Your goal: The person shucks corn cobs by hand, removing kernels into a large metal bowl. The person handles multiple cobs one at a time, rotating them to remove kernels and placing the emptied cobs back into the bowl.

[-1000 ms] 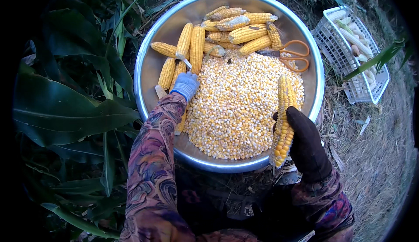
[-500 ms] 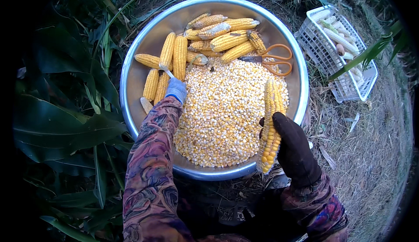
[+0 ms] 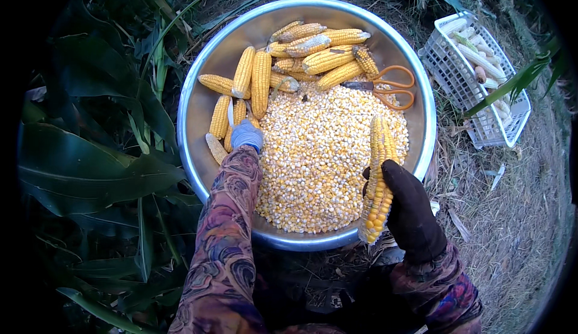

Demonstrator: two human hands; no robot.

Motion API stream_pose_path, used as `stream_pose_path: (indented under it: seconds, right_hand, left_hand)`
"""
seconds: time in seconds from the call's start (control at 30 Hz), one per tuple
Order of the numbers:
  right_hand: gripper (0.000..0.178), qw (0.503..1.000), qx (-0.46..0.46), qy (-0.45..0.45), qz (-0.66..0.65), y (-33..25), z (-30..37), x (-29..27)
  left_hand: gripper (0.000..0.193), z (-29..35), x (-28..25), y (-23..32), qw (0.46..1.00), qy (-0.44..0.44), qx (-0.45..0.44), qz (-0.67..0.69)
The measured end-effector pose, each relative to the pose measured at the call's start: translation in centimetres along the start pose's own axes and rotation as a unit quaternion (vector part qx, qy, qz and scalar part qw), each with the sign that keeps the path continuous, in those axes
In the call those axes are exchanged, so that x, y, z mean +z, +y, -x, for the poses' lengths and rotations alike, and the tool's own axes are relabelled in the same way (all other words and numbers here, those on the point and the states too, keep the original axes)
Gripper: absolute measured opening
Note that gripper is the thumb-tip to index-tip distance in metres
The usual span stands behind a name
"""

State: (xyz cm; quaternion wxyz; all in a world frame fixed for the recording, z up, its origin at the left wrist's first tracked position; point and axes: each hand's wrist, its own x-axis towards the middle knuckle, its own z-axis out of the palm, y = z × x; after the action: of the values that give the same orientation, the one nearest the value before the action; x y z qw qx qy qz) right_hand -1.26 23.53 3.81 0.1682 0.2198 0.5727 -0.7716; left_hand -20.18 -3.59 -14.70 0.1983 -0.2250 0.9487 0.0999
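Note:
My right hand (image 3: 412,213), in a dark glove, grips a yellow corn cob (image 3: 379,177) above the right edge of the basin; part of its kernel rows is stripped. My left hand (image 3: 247,136), in a grey-blue glove, is closed over the left side of the loose kernels (image 3: 319,159), beside several whole cobs (image 3: 260,84). From its fist a slim whitish strip (image 3: 230,111) points away from me; what it belongs to is hidden. The kernels lie heaped in a wide metal basin (image 3: 186,111).
Orange-handled scissors (image 3: 394,87) rest at the basin's right, by more cobs (image 3: 328,60). A white plastic basket (image 3: 475,114) of pale bare cobs stands farther right on dry grass. Green corn leaves (image 3: 96,171) crowd the left side.
My left hand has drawn slightly back toward me and the whitish strip stands more upright. The whole view has shifted a little; my right hand still holds the cob.

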Motion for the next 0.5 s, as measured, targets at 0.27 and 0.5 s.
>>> stream_pose_path:
  seconds: [0.27,0.5]
  right_hand:
    - [0.045,1.0,0.007,-0.008,0.024,0.3,-0.2,1.1]
    - [0.043,0.998,-0.013,-0.019,0.066,0.8,-0.5,1.2]
  left_hand:
    - [0.057,-2.3,0.9,-1.4,0.993,0.023,-0.052,0.107]
    - [0.085,-2.7,0.8,-3.3,0.995,-0.05,0.033,0.08]
